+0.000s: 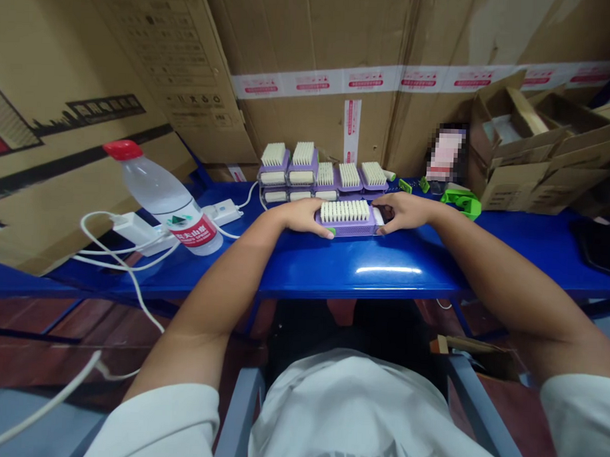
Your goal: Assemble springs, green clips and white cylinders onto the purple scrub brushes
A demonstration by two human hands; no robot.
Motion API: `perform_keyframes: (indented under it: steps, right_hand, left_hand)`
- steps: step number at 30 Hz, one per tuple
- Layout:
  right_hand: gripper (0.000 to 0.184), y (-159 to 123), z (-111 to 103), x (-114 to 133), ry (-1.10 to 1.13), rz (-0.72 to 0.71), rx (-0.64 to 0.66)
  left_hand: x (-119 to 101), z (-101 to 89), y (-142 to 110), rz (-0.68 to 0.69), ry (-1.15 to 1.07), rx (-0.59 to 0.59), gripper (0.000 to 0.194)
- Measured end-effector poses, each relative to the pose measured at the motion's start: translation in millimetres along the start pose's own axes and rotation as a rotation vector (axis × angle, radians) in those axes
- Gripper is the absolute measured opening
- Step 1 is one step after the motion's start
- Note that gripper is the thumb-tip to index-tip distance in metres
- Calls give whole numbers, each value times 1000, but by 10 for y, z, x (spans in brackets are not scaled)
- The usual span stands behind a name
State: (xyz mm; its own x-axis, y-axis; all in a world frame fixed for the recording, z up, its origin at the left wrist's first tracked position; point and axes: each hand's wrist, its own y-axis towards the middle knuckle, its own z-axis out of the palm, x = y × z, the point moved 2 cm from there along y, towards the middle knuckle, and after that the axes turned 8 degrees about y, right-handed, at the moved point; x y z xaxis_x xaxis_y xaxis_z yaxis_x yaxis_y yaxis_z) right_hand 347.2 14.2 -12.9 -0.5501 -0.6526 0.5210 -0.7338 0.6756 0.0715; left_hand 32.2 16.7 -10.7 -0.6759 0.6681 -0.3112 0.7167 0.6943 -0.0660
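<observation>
Purple brush [348, 222] gripped at both ends by left hand [303, 216] and right hand [403, 212], held steady against blue counter [363, 270]; stacked brushes [321, 177] kept just behind.

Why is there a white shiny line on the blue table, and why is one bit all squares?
In the head view, the white streak is glare on the glossy blue table; the blocky patch is pixelated, so what's there can't be told; the wide lens stretches the arms, so the left hand and right hand on the purple-based brush look small.
</observation>
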Motion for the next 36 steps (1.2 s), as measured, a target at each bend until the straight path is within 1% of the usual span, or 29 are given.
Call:
perform_keyframes:
  steps: [8,14,17,23,27,33,36]
  right_hand:
    - [66,-7,-4,46,-3,29,-3]
    - [71,-6,-1,-22,15,-10,8]
    - [71,-3,3,-37,15,-31,5]
    - [68,-8,-3,10,8,-22,-9]
    - [68,-13,-10,26,-1,-7,-8]
    - [68,-11,-9,-2,12,-46,-5]
    - [69,-11,-8,6,10,-39,-2]
  left_hand:
    - [-7,-4,-4,-7,26,12,94]
    - [-25,-12,-7,-21,24,20,96]
    - [-20,-9,-4,-21,26,12,95]
    - [-2,-1,8,-20,12,-2,96]
    - [-7,-5,4,-10,19,2,94]
    - [-31,-18,-9,-13,27,5,92]
    - [-38,-21,-12,-20,37,13,93]
